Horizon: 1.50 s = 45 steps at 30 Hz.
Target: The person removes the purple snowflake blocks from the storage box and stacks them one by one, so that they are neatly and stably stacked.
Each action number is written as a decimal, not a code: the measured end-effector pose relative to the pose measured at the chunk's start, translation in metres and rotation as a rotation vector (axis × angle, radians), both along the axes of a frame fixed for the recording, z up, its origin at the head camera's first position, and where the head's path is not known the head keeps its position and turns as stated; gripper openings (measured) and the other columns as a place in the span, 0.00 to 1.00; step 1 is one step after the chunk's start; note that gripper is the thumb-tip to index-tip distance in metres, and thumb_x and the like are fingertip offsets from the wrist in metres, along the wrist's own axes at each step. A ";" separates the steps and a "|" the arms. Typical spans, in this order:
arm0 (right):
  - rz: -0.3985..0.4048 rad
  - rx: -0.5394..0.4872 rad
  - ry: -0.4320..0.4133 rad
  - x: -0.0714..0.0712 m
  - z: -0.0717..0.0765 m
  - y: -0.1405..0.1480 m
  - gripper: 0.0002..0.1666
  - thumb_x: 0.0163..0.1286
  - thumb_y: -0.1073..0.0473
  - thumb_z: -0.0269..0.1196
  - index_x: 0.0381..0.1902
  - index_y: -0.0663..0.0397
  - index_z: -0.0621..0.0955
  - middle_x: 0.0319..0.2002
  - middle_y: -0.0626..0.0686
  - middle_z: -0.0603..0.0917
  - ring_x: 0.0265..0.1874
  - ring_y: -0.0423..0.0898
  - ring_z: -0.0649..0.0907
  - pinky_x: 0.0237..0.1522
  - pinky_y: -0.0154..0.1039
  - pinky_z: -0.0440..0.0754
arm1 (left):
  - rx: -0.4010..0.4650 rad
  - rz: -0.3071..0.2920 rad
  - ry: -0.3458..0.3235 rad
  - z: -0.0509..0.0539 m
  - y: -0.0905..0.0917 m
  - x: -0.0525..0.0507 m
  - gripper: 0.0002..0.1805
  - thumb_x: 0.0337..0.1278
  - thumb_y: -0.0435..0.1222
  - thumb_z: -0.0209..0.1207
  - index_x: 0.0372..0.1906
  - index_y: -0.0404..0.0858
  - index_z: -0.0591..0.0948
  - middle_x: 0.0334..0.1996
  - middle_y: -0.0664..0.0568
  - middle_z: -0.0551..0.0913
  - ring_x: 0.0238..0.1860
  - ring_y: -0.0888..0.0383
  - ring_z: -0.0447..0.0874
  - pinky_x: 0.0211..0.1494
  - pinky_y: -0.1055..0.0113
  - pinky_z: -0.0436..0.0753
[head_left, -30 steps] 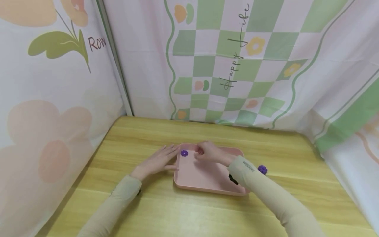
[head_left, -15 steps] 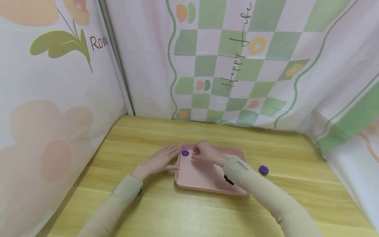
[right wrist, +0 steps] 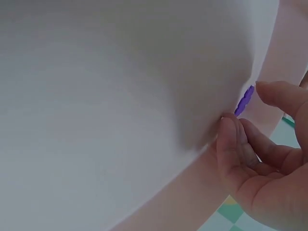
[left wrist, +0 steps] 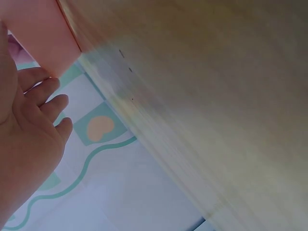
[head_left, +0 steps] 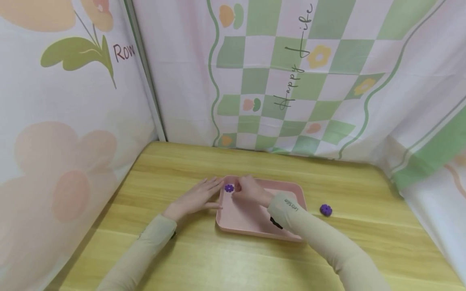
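Note:
A pink rectangular tray (head_left: 255,233) rests on the wooden table. Inside its far left corner lies a small purple flower-shaped disc (head_left: 229,188), seen edge-on as a purple sliver (right wrist: 244,101) in the right wrist view. My right hand (head_left: 251,192) is over the tray, just right of that disc. Its thumb and index finger are bent and spaced apart around the disc's near side; whether they touch it is unclear. My left hand (head_left: 194,198) lies at the tray's left side, fingers mostly straight, fingertips against the rim. In the left wrist view these fingers meet the pink tray wall (left wrist: 48,29).
On the table right of the tray sits another purple flower-shaped piece (head_left: 326,209), thicker, perhaps stacked discs. A printed curtain (head_left: 284,133) hangs behind the table's far edge, with another printed cloth (head_left: 83,161) along the left.
My right hand has moved left inside the tray, closer to the purple disc. The left hand stays at the rim. The view has shifted slightly.

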State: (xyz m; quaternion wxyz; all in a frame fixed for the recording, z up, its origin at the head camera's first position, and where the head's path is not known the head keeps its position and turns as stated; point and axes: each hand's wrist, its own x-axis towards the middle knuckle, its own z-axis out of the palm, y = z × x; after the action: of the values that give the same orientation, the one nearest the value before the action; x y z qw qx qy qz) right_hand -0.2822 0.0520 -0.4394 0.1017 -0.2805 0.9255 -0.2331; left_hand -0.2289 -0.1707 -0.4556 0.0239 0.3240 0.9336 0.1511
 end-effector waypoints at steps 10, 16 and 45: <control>-0.016 0.025 0.064 -0.002 -0.008 -0.007 0.04 0.59 0.67 0.69 0.31 0.61 0.84 0.23 0.52 0.84 0.19 0.40 0.77 0.23 0.30 0.79 | -0.017 0.016 -0.018 0.000 0.000 0.000 0.46 0.65 0.59 0.54 0.78 0.38 0.54 0.79 0.47 0.52 0.81 0.44 0.48 0.84 0.46 0.48; 0.010 0.009 0.098 0.000 -0.011 -0.011 0.23 0.58 0.68 0.68 0.53 0.60 0.83 0.30 0.54 0.88 0.24 0.42 0.83 0.30 0.32 0.85 | -0.020 0.022 -0.026 -0.001 0.000 0.000 0.46 0.65 0.59 0.54 0.78 0.39 0.54 0.80 0.48 0.51 0.81 0.45 0.47 0.84 0.47 0.47; 0.014 0.053 0.146 0.000 -0.011 -0.017 0.10 0.59 0.65 0.70 0.39 0.61 0.84 0.27 0.52 0.84 0.25 0.43 0.80 0.30 0.35 0.83 | 0.011 0.001 -0.002 -0.002 -0.001 -0.001 0.45 0.65 0.57 0.55 0.77 0.36 0.56 0.78 0.43 0.55 0.80 0.42 0.50 0.83 0.44 0.50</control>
State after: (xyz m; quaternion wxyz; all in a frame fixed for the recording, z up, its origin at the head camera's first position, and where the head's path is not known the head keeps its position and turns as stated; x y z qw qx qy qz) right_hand -0.2824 0.0347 -0.4503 0.0427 -0.3005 0.9343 -0.1869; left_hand -0.2298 -0.1715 -0.4574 0.0228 0.3236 0.9329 0.1566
